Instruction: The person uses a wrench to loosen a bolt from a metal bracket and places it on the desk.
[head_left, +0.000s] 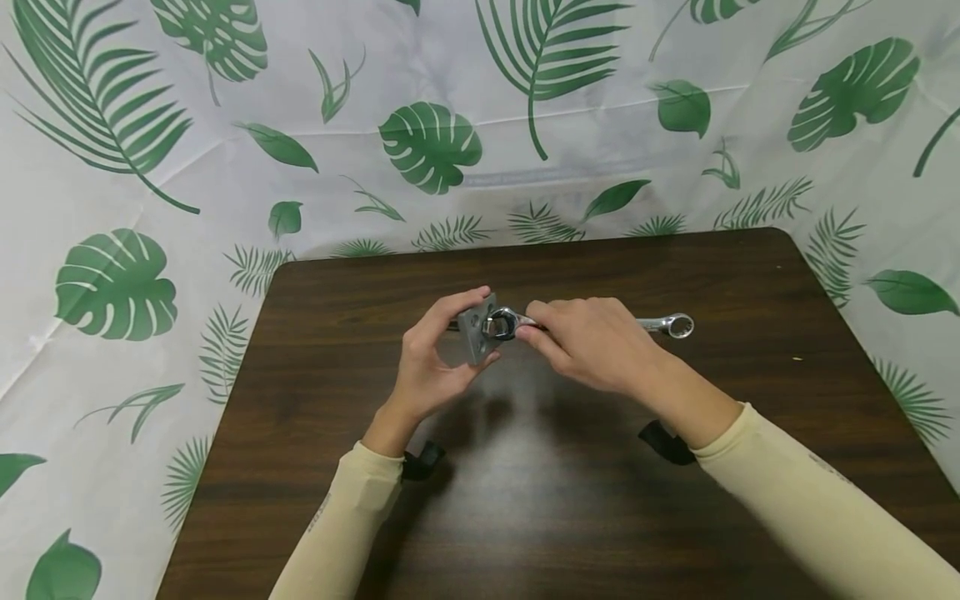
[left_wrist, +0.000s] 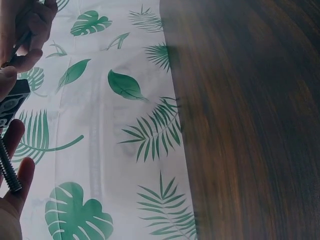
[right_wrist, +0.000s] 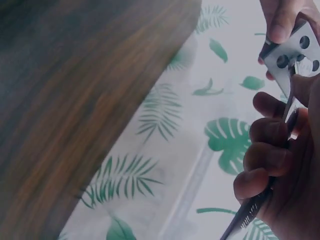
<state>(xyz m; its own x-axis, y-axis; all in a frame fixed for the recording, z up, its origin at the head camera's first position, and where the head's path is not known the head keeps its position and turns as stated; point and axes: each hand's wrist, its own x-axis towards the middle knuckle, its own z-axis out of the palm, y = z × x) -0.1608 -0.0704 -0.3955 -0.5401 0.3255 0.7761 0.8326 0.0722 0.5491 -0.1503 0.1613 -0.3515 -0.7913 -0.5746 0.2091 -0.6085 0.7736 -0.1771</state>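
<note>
My left hand [head_left: 429, 360] grips a grey metal block [head_left: 471, 335] with several round holes, thumb and fingers at its opposite edges. A threaded bolt [left_wrist: 9, 169] sticks out of the block's far side in the left wrist view, beside the left fingers. In my right hand [head_left: 600, 343] is a shiny combination wrench [head_left: 652, 324], gripped round its shaft. The wrench's open end lies at the block's face, around or against the bolt head; the exact fit is too small to tell. Its ring end points right, past the hand. Both hands are raised above the table.
Below the hands is a dark wood-grain table [head_left: 517, 517] with rounded far corners. A white cloth [head_left: 337, 192] printed with green leaves hangs behind and beside it. A small pale speck [head_left: 797, 358] lies at the table's right. Dark straps show at both wrists.
</note>
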